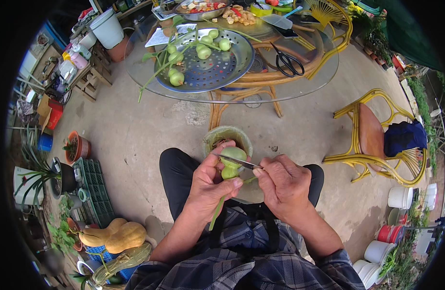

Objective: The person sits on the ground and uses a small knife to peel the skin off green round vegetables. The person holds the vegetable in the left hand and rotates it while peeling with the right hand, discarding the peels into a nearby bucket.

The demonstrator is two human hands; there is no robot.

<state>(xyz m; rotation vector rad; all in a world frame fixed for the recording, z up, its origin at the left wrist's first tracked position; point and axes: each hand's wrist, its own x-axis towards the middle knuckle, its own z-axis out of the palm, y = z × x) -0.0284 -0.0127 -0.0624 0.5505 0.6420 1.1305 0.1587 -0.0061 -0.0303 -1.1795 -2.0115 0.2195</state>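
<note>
My left hand (211,179) holds a small green bottle gourd (232,155) with its stem trailing down past the wrist. In my right hand (284,185) is a knife, its handle hidden by the fingers. The thin knife blade (238,161) lies across the gourd's rounded bulb, touching its skin. Beneath both hands, between my knees, stands a pale green bucket (247,135) with some brownish scraps inside. Ahead on the table, a perforated steel tray (215,78) carries several more small bottle gourds (203,52) on their vines.
Black-handled scissors (289,64) lie on the oval glass table (316,85), right of the tray. A steel bowl (204,15) of cut pieces sits farther back. At right is a rattan chair (371,132) with dark cloth. Squashes (117,235) and a green crate (95,188) are at left.
</note>
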